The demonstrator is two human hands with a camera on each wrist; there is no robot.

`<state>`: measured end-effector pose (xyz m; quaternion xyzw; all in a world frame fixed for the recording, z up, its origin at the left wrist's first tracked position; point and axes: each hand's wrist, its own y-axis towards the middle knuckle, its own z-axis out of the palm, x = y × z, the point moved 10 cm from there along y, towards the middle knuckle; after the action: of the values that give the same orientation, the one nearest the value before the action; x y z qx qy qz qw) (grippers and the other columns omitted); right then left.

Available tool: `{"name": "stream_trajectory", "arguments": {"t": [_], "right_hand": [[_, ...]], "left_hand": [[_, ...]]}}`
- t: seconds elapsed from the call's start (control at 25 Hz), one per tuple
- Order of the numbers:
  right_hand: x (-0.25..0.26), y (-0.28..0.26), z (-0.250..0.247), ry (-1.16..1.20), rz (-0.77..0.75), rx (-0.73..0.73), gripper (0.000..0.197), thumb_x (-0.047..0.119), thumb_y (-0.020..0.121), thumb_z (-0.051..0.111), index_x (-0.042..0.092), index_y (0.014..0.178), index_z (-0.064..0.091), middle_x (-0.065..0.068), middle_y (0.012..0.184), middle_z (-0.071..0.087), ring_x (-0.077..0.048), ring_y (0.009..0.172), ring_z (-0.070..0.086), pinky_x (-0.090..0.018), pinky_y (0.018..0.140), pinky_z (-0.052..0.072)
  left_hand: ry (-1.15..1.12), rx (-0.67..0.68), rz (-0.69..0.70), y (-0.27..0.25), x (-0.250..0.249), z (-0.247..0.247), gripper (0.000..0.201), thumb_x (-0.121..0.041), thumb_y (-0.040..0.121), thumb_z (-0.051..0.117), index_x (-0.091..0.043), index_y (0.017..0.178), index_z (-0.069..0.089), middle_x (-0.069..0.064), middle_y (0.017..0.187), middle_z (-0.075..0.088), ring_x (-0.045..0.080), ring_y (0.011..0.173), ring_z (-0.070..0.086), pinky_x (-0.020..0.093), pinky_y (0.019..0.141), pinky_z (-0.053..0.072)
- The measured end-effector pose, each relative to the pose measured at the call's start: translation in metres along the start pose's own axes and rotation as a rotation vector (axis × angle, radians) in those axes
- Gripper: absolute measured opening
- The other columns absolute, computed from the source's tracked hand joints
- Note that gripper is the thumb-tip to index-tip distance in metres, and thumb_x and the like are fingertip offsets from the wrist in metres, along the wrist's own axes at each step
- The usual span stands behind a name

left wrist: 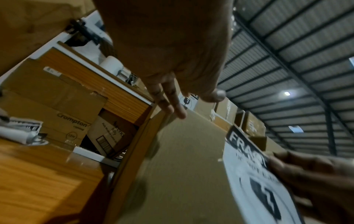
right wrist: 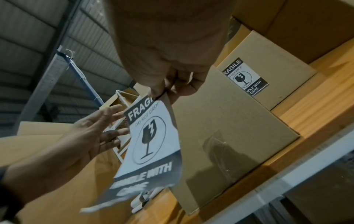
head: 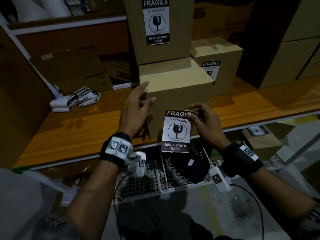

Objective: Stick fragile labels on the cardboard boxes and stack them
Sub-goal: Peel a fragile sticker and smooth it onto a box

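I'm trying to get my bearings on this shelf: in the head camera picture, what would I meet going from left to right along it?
Crumpled label backings → left hand, open by the unlabelled box → fragile label pinched by the right hand → labelled box at the back.

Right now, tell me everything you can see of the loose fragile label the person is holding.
The fragile label is a white paper sheet with black bands reading FRAGILE and HANDLE WITH CARE, DO NOT DROP, and a cracked-glass symbol in a circle. The right hand pinches its top right corner; it hangs upright, lower edge curling, before the unlabelled cardboard box. The left hand is open beside it, not touching.
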<state>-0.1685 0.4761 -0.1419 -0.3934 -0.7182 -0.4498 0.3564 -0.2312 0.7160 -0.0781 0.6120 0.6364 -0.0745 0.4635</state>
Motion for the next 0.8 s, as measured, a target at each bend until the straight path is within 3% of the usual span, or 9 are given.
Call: {"name": "stream_trajectory", "arguments": {"t": [0.04,0.12,0.28,0.4,0.52,0.64,0.72,0.8], "right_hand": [[-0.003,0.002,0.001,0.014,0.011,0.026,0.012,0.021,0.101,0.065,0.020,0.113,0.063,0.009,0.101,0.068,0.010,0.086,0.064,-0.012,0.064,0.052],[-0.009,0.003,0.005,0.047,0.041,0.076,0.009,0.020,0.102,0.063,0.018,0.110,0.065,0.007,0.102,0.070,0.008,0.088,0.066,-0.014,0.065,0.054],[-0.010,0.006,0.012,0.078,0.062,0.131,0.011,0.021,0.103,0.060,0.015,0.112,0.065,0.007,0.102,0.070,0.007,0.088,0.068,-0.015,0.064,0.056],[-0.010,0.011,0.012,0.021,0.046,0.132,0.012,0.026,0.104,0.058,0.019,0.112,0.064,0.009,0.101,0.069,0.002,0.088,0.069,-0.021,0.062,0.059],[-0.013,0.019,0.010,-0.004,0.038,0.123,0.015,0.030,0.103,0.059,0.022,0.114,0.064,0.009,0.100,0.068,-0.006,0.088,0.071,-0.027,0.061,0.062],[-0.015,0.027,0.015,-0.023,0.026,0.138,0.016,0.029,0.102,0.062,0.023,0.115,0.067,0.013,0.099,0.069,0.004,0.088,0.068,-0.018,0.063,0.057],[-0.014,0.032,0.017,-0.055,-0.003,0.117,0.014,0.030,0.101,0.064,0.020,0.110,0.069,0.014,0.097,0.069,0.006,0.088,0.066,-0.013,0.063,0.053],[-0.012,0.037,0.016,-0.104,-0.067,0.051,0.012,0.029,0.101,0.065,0.017,0.104,0.068,0.011,0.106,0.065,0.001,0.094,0.063,-0.010,0.068,0.051]], "left_hand": [[0.004,-0.002,0.028,-0.010,-0.003,0.004,0.051,-0.041,0.095,0.066,-0.032,0.143,0.052,-0.006,0.146,0.048,-0.005,0.101,0.057,0.019,0.082,0.055],[0.017,0.019,0.012,-0.026,-0.002,0.018,0.049,-0.051,0.087,0.068,-0.030,0.130,0.062,-0.012,0.130,0.054,-0.003,0.097,0.058,0.027,0.076,0.059],[-0.171,0.045,-0.159,-0.037,0.009,0.044,0.021,-0.045,0.089,0.072,-0.028,0.102,0.074,-0.014,0.102,0.073,-0.001,0.094,0.066,0.030,0.080,0.057],[-0.321,0.021,-0.234,-0.040,0.010,0.052,0.032,-0.060,0.082,0.066,-0.032,0.095,0.074,-0.013,0.094,0.075,0.007,0.090,0.072,0.028,0.069,0.058],[-0.265,-0.004,-0.241,-0.039,0.017,0.054,0.022,-0.046,0.083,0.078,-0.028,0.095,0.075,-0.013,0.091,0.075,0.001,0.083,0.071,0.024,0.067,0.059],[-0.250,-0.086,-0.246,-0.038,0.027,0.051,0.006,-0.029,0.089,0.078,-0.025,0.094,0.076,-0.010,0.088,0.076,0.003,0.070,0.068,0.021,0.057,0.050],[-0.243,-0.144,-0.261,-0.037,0.032,0.047,0.005,-0.024,0.091,0.076,-0.028,0.094,0.076,-0.013,0.089,0.075,0.001,0.077,0.068,0.024,0.062,0.053],[-0.204,-0.185,-0.249,-0.035,0.033,0.043,0.010,-0.021,0.093,0.075,-0.025,0.102,0.078,-0.016,0.093,0.074,-0.002,0.089,0.069,0.027,0.077,0.059]]}}
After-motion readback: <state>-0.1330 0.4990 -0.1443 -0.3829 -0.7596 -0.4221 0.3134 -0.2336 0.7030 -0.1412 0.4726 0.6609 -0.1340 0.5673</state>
